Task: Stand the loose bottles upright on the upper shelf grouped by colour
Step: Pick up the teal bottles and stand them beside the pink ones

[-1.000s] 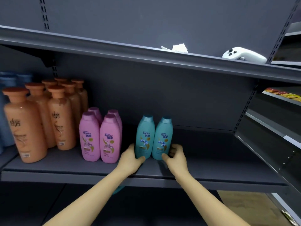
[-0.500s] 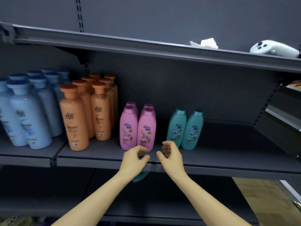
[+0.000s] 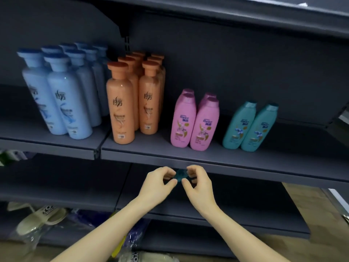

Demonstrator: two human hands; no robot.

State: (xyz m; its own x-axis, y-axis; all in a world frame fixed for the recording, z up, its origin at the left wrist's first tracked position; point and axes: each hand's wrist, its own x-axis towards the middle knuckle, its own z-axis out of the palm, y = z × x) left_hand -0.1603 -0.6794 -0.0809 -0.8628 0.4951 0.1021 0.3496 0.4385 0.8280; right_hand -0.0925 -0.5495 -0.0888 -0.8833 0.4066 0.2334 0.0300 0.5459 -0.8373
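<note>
On the upper shelf [image 3: 188, 155] stand grouped bottles: several light blue bottles [image 3: 62, 95] at the left, several orange bottles [image 3: 132, 99], several pink bottles [image 3: 194, 120] and two teal bottles [image 3: 249, 127] at the right. Below the shelf's front edge, a loose teal bottle [image 3: 181, 175] shows only its end, over the lower shelf [image 3: 245, 201]. My left hand [image 3: 156, 184] and my right hand [image 3: 199, 185] close in on it from either side, fingers curled, with fingertips and thumbs pinching its end. The rest of that bottle is hidden by my hands.
To the right of the two teal bottles the upper shelf is bare. Another shelf board [image 3: 264, 14] runs overhead. Bagged pale shoes [image 3: 37, 222] and blue packaged goods [image 3: 132, 235] lie on the lowest level at the left and centre.
My hands let go of the two teal bottles on the upper shelf and dropped below its edge to the loose teal bottle. The view swung left and down.
</note>
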